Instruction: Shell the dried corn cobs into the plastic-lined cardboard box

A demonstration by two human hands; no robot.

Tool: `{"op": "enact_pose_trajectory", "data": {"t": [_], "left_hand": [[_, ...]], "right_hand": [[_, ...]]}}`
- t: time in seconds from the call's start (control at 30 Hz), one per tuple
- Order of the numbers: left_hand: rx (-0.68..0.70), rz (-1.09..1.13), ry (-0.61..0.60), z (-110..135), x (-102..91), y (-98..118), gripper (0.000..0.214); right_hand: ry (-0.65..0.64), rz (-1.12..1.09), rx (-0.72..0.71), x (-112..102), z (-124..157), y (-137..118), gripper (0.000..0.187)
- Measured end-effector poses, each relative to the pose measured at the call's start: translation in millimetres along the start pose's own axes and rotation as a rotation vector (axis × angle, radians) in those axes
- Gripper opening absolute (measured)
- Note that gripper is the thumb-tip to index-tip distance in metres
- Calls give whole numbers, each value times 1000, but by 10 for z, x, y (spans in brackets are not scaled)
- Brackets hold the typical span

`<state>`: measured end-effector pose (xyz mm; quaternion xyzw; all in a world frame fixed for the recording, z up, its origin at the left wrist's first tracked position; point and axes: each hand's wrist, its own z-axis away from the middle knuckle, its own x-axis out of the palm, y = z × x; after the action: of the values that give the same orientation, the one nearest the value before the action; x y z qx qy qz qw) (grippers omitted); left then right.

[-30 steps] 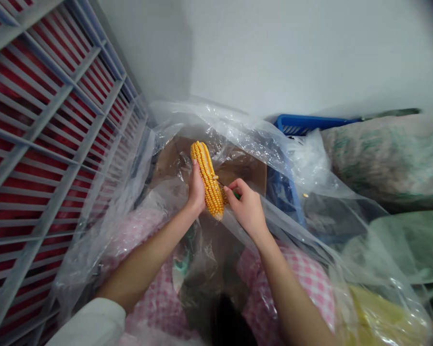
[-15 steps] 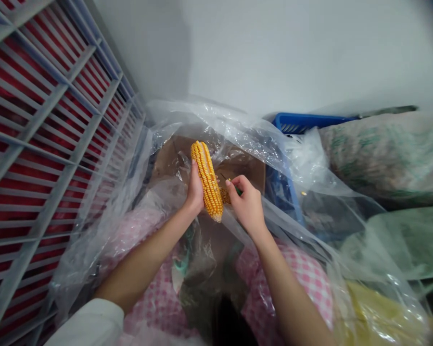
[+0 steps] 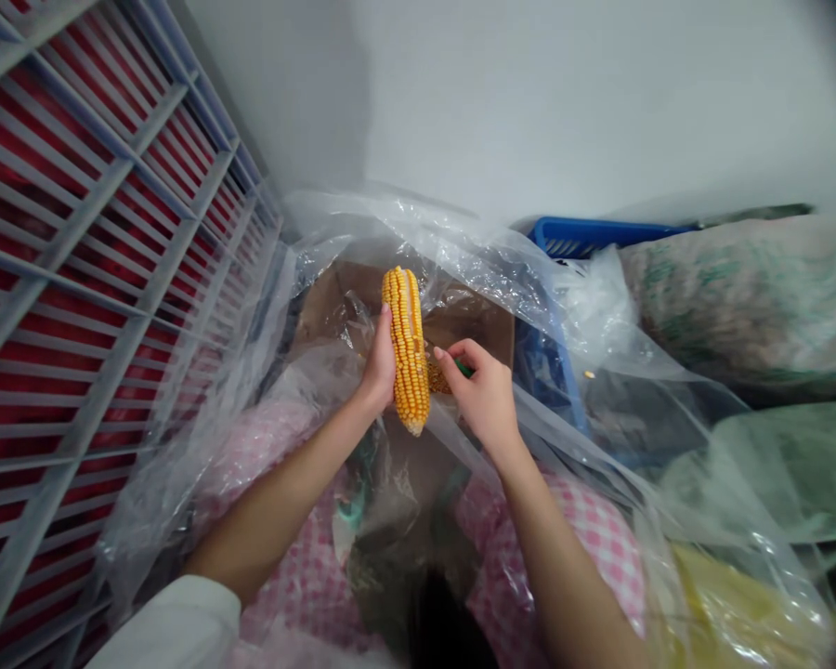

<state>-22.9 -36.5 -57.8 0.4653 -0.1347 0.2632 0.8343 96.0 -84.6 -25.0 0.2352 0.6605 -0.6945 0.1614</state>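
My left hand [image 3: 380, 364] is closed around the side of a yellow ear of corn [image 3: 409, 358], which stands nearly upright with its tapered end toward me. A pale strip free of kernels runs down its upper part. Just right of the ear, my right hand [image 3: 482, 386] is closed on a small green-handled tool [image 3: 463, 368]. A thin dark shaft seems to point from it toward the corn; its tip is hard to make out. Below and behind the hands, loose corn kernels [image 3: 440, 379] lie in a cardboard box [image 3: 491, 322] lined with clear plastic.
A clear plastic sheet [image 3: 452, 223] spreads around the box and over my pink checked legs [image 3: 585, 520]. On the left rises a slatted grey crate [image 3: 125, 167] with red behind it. To the right are a blue basket [image 3: 599, 232] and a full sack [image 3: 745, 288]. A white wall stands behind.
The ear of corn has turned more upright, its top moving right and its lower end slightly left. My right hand has shifted slightly right, away from the ear.
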Motion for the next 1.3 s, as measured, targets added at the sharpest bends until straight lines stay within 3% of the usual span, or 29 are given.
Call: {"op": "enact_pose_trajectory", "data": {"t": [0.17, 0.23, 0.4, 0.73, 1.3], "left_hand": [[27, -27, -43, 44, 19, -28, 40], [9, -24, -76, 73, 40, -44, 39], [-39, 26, -140, 116, 78, -50, 40], [-87, 68, -127, 125, 88, -17, 42], [-53, -49, -155, 82, 5, -83, 49]], "right_hand": [[-1, -491, 246, 79, -48, 46, 31], [-22, -580, 275, 107, -61, 57, 30], [-4, -408, 119, 100, -52, 42, 25], [-13, -208, 10, 57, -30, 24, 23], [27, -203, -18, 93, 0, 33, 23]]}}
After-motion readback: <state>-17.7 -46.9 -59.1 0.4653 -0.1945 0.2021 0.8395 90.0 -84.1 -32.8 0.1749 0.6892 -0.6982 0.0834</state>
